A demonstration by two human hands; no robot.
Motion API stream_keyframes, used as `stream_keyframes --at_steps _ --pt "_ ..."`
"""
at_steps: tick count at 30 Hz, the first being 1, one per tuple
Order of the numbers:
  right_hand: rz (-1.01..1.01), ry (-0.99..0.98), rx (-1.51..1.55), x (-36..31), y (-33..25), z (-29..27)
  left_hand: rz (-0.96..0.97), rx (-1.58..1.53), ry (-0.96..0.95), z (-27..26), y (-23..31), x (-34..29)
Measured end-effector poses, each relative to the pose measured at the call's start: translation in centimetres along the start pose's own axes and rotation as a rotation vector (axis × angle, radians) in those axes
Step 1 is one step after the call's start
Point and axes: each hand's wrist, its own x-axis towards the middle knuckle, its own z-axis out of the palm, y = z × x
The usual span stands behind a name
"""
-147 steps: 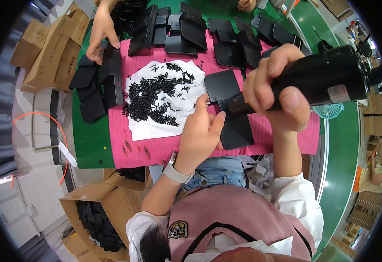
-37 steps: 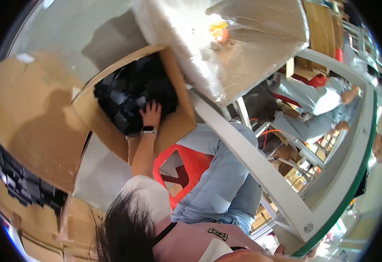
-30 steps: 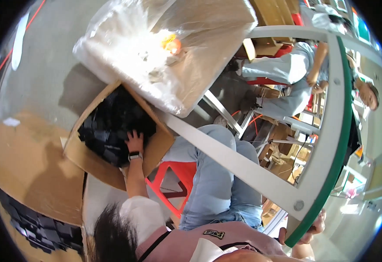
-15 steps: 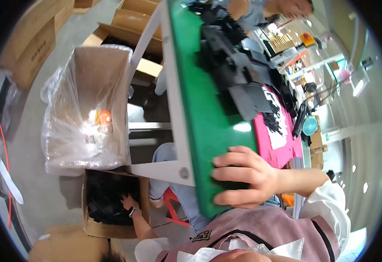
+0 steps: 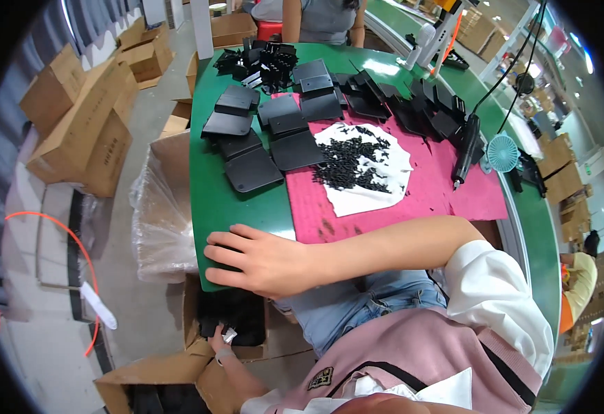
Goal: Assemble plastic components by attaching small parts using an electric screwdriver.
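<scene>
My right hand [image 5: 264,262] lies flat on the near left corner of the green table [image 5: 247,207], fingers spread, holding nothing. Down at the lower left, my left hand [image 5: 218,339] reaches into a cardboard box [image 5: 257,350] of black items [image 5: 236,310]. Its fingers look drawn together beside a small silvery piece [image 5: 229,335]; what they grip is too small to make out. Beyond my right hand stand black plastic panels [image 5: 254,169], some overlapping. Right of them, a white cloth [image 5: 357,202] on a pink cloth [image 5: 426,214] carries many small black screws [image 5: 350,162].
A black electric screwdriver [image 5: 465,155] hangs at the right by a small turquoise fan [image 5: 502,153]. Black parts [image 5: 267,62] are heaped at the back. A plastic-lined carton [image 5: 160,234] stands left of the table. Across it sits another person [image 5: 323,24].
The view has swung round toward the table top. My left hand, spread over the black items before, now looks closed beside a silvery piece. My right hand stays on the table corner.
</scene>
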Motion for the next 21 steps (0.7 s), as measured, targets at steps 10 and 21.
stream_keyframes --at_steps 10,21 --pt "-0.116 0.167 0.055 -5.9 -1.4 -4.5 0.108 -0.272 0.023 -1.4 22.0 -21.5" --pt "0.263 0.208 0.330 -26.4 2.1 -16.3 0.423 0.159 -0.566 32.0 40.5 -39.5"
